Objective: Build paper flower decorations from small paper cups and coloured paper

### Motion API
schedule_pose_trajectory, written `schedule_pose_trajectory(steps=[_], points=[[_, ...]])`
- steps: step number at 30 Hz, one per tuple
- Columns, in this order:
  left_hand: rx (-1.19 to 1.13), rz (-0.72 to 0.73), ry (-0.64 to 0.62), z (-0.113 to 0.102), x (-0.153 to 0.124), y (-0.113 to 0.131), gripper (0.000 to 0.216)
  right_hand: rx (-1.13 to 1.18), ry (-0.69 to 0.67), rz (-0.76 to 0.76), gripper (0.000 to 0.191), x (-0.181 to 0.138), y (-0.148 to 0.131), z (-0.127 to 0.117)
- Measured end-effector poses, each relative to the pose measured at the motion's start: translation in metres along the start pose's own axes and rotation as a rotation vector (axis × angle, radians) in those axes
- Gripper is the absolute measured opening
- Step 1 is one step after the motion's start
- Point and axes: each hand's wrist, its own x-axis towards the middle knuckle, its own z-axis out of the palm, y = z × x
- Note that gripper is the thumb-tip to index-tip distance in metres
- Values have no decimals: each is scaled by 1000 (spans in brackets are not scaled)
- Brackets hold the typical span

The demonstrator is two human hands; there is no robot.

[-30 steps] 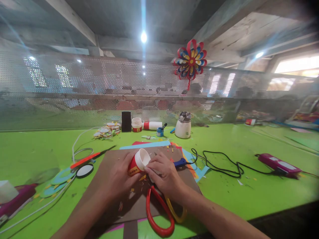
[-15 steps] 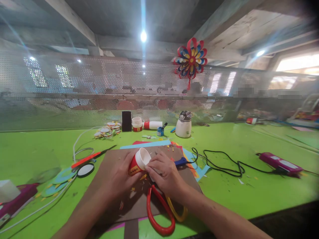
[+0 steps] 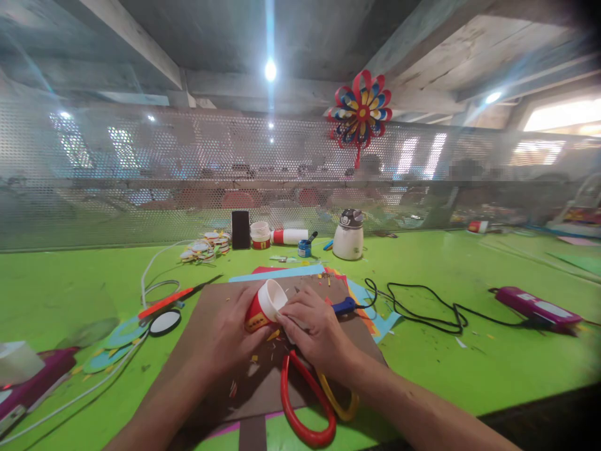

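A red and white paper cup (image 3: 259, 313) is tilted above a brown board (image 3: 206, 382), its open mouth turned up and to the right. My left hand (image 3: 230, 329) wraps round its left side. At the right rim, the fingers of my right hand (image 3: 312, 322) are pinched together on the cup's edge; anything else between them is hidden. Below my right hand lie scissors with a red handle loop (image 3: 285, 398) and a yellow loop (image 3: 350, 410), their blades mostly covered. A corded tool's blue handle (image 3: 345, 306) pokes out past my right knuckles.
Coloured paper sheets (image 3: 277, 274) lie behind the board. Left are an orange-handled knife (image 3: 164, 305) and a round white disc (image 3: 165, 322). A black cord (image 3: 422, 326) runs right to a purple power strip (image 3: 538, 308). Farther back stand a bottle (image 3: 348, 241) and a blue jar (image 3: 305, 249).
The whole view has shifted slightly to the right. Both hands keep the same hold on the cup, and the things on the table lie as before.
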Motion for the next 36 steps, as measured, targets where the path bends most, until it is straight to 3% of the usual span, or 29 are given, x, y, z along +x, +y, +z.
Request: schedule_pose_trajectory(steps=[14,23,32,36], points=[[147,84,65,-5,3,11,48,-14,15,-31,18,1,-2,-5],[104,39,1,1,2,-3,51,-40,-2,-37,17,-1,5,-1],[44,8,-2,-1,2,7,46,-61,33,-11,17,1,2,-2],[161,15,25,-4,3,8,42,-86,34,21,13,-1,5,1]])
